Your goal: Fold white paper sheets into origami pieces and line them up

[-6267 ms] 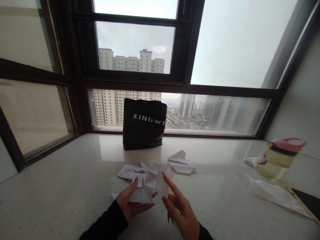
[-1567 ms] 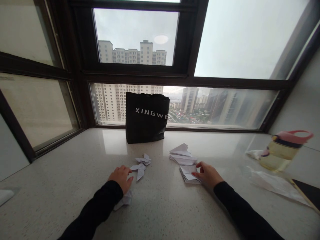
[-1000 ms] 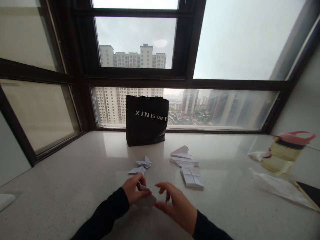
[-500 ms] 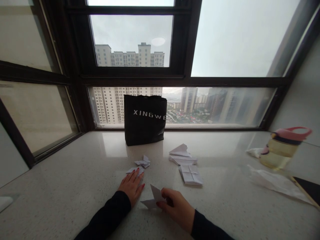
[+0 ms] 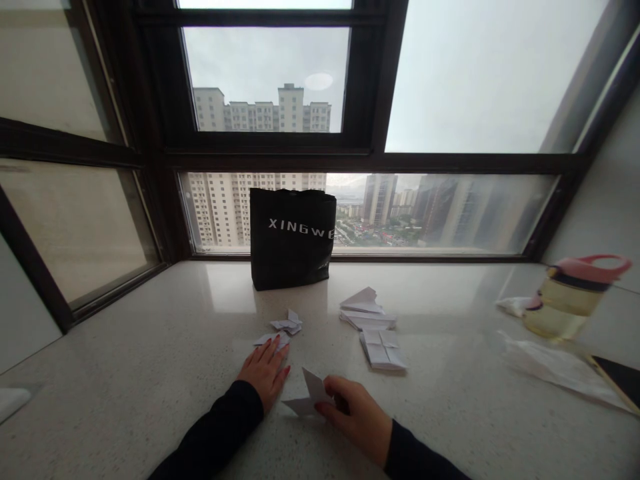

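Observation:
My left hand point(image 5: 264, 373) lies flat with its fingers stretched out, the fingertips resting on a small folded white paper point(image 5: 271, 341). Just beyond it sits another folded paper shape point(image 5: 287, 323) with pointed arms. Between thumb and fingers, my right hand point(image 5: 356, 413) pinches a folded white paper point(image 5: 311, 393) with two pointed flaps sticking out to the left; its near end is hidden by the fingers. Farther right on the counter, a squarish stack of folded paper point(image 5: 384, 349) lies beside long pointed folded papers point(image 5: 365, 310).
A black bag point(image 5: 293, 250) stands upright by the window. On the right are a yellowish bottle with a pink lid point(image 5: 570, 300), crumpled white plastic point(image 5: 560, 370) and a dark flat object point(image 5: 620, 377). A white object point(image 5: 14, 402) sits at the left edge of the speckled counter point(image 5: 175, 360).
The whole view has shifted very slightly. Both hands and the papers keep the same places relative to each other.

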`<move>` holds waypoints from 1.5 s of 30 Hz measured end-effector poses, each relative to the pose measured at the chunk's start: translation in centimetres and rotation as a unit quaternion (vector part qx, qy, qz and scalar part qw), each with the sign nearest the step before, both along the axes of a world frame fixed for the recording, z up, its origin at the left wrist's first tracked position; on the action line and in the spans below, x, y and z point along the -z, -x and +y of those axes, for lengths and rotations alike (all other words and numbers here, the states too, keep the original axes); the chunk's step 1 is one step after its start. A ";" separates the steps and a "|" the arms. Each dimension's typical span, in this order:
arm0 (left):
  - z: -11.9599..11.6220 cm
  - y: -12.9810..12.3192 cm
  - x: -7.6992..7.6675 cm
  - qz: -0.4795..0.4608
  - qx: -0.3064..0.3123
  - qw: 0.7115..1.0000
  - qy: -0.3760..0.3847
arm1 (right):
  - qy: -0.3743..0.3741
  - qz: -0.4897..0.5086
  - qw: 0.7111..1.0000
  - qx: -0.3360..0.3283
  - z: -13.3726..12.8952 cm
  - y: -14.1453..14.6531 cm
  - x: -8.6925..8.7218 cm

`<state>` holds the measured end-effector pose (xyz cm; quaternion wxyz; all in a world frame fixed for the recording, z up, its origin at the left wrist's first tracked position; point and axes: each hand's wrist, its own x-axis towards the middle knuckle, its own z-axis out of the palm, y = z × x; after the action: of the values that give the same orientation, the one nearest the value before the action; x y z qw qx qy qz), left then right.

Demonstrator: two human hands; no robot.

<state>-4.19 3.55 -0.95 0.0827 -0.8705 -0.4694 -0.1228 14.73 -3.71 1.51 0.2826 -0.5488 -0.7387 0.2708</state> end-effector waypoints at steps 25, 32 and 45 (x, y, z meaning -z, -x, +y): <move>-0.5 -0.3 -1.1 0.040 -0.015 0.999 0.033 | -0.007 -0.004 1.000 -0.006 0.0 0.0 0.0; -0.5 -0.3 -1.1 0.041 -0.022 0.998 0.043 | -0.008 -0.005 1.000 -0.009 0.0 0.0 -0.1; 1.3 0.5 2.8 -0.022 0.004 0.998 -0.052 | -0.024 -0.014 1.000 -0.007 -0.2 0.0 -0.2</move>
<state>-4.67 4.83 -3.72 0.1174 -0.8641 -0.4604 -0.1663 14.74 -3.87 1.72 0.2833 -0.5402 -0.7529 0.2472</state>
